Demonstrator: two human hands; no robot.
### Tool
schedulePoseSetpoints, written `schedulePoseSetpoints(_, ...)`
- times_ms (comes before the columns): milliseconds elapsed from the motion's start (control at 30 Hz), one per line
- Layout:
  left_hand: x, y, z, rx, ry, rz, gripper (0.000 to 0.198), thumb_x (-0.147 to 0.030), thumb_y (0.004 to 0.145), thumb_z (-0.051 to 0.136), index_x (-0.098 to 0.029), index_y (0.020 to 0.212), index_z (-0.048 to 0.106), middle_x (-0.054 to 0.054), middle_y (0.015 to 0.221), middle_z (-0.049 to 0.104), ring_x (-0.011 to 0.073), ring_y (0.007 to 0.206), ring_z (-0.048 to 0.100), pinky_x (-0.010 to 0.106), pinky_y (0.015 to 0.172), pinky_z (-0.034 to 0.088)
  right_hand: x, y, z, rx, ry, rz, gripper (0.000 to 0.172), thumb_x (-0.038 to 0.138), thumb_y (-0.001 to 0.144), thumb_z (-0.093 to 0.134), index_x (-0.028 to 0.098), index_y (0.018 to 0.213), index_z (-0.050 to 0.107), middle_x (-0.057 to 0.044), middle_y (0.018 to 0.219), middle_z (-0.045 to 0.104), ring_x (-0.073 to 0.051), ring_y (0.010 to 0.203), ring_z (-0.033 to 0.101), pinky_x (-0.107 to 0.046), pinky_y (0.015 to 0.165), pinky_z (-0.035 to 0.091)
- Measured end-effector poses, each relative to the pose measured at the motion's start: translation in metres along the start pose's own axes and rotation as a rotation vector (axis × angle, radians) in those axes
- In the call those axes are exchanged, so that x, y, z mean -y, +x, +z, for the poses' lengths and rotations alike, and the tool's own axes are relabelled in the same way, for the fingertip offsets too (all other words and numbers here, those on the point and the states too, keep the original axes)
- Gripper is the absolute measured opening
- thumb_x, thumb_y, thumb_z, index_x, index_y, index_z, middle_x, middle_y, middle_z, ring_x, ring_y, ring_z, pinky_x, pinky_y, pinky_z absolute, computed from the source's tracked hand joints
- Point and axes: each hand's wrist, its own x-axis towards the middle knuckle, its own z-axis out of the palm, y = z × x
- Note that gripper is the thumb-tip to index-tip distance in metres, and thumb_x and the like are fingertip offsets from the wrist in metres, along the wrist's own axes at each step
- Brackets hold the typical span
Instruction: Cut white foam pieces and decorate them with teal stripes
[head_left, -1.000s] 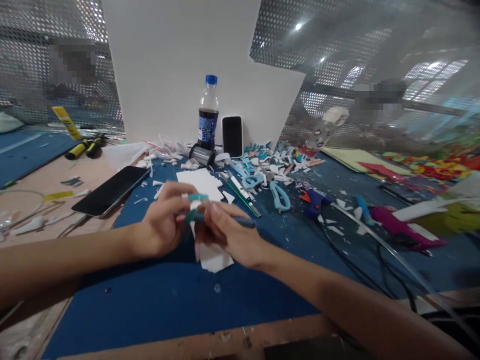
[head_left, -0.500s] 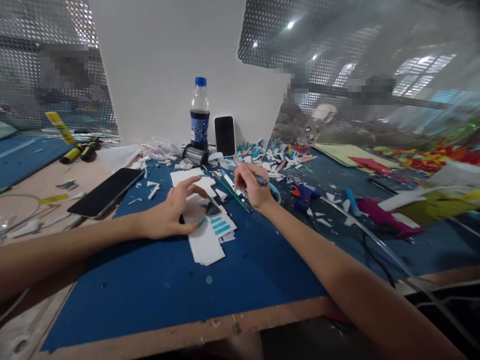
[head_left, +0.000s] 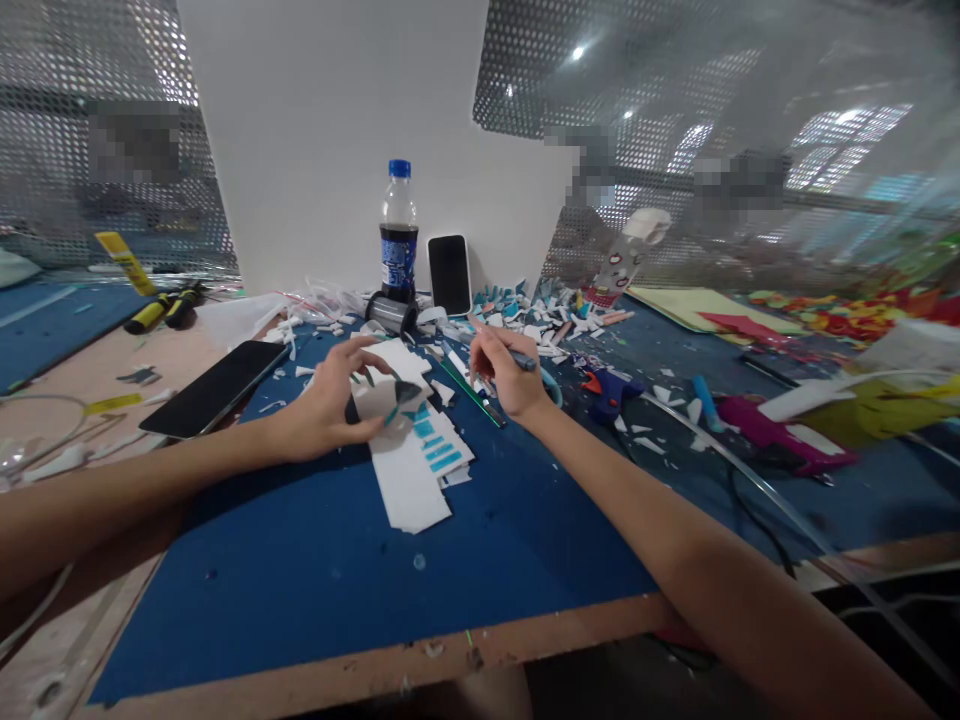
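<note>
My left hand [head_left: 334, 400] is curled with thumb and fingers around a small white piece with teal edges and a dark pointed end [head_left: 406, 394]. The fingers partly cover this piece, just above white cut sheets [head_left: 409, 490]. Teal strips [head_left: 439, 445] lie on one of the sheets. To the right, my right hand [head_left: 506, 370] is closed around a slim grey-blue pen-like tool [head_left: 523, 361]. Its working end is hidden by the fingers. A green ruler-like strip [head_left: 472, 393] rests on the blue mat [head_left: 487, 540] beside that hand.
Behind the hands stand a cola bottle [head_left: 399, 240], a propped phone [head_left: 448, 275] and a grey spool [head_left: 390, 313], with scattered scraps [head_left: 532, 312]. Another phone [head_left: 214, 388] lies left. On the right are a blue glue gun [head_left: 611, 393] and a purple tool [head_left: 780, 440].
My left hand has moved left and slightly away from me, carrying the dark-ended piece off the teal strips. My right hand has stayed almost still.
</note>
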Motion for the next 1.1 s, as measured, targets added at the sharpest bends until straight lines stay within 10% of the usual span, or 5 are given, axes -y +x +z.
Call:
schedulePoseSetpoints(233,0.022,0.005,-0.021,-0.217,0.296,-0.456,0.058,-0.040,0.082,0.052,-0.012,0.127,0.028,0.022,0.131,0.042,0.0421,0.124,0.035,0.062,0.097,0.033,-0.005,0.000,-0.005,0.009,-0.049,-0.007,0.051,0.055,0.089,0.044,0.020,0.053,0.048,0.003,0.048,0.046,-0.008,0.041,0.041,-0.025,0.045,0.034)
schedulePoseSetpoints(600,0.034,0.003,-0.020,-0.097,0.523,-0.589,0.064,-0.049,0.086,0.040,-0.007,0.133,0.030,0.029,0.130,0.041,0.0516,0.121,0.034,0.067,0.097,0.028,0.000,0.000,-0.003,0.092,-0.101,-0.077,0.050,0.047,0.093,0.042,0.020,0.050,0.045,0.003,0.045,0.045,-0.009,0.044,0.043,-0.026,0.050,0.037)
schedulePoseSetpoints(833,0.008,-0.001,-0.017,-0.175,0.541,-0.244,0.044,-0.036,0.089,0.040,-0.008,0.123,0.039,0.024,0.126,0.044,0.0452,0.122,0.037,0.063,0.098,0.032,-0.006,0.000,-0.007,0.462,-0.449,-0.274,0.034,0.036,0.092,0.042,0.019,0.064,0.051,-0.002,0.062,0.051,-0.014,0.059,0.047,-0.028,0.059,0.037)
schedulePoseSetpoints(967,-0.022,-0.013,-0.011,0.078,0.152,0.141,0.044,-0.040,0.089,0.047,-0.015,0.124,0.036,0.016,0.119,0.051,0.0313,0.111,0.051,0.047,0.093,0.046,-0.005,0.000,-0.009,0.613,-0.584,-0.209,0.022,0.036,0.090,0.045,0.018,0.084,0.056,-0.006,0.082,0.057,-0.016,0.071,0.051,-0.029,0.066,0.038)
schedulePoseSetpoints(1100,-0.039,-0.026,-0.007,0.238,0.001,0.103,0.054,-0.043,0.085,0.058,-0.020,0.128,0.034,0.014,0.123,0.050,0.0290,0.110,0.055,0.040,0.086,0.052,-0.006,-0.001,-0.009,0.682,-0.629,-0.157,0.023,0.038,0.087,0.049,0.017,0.093,0.056,-0.007,0.090,0.056,-0.018,0.079,0.053,-0.030,0.071,0.038)
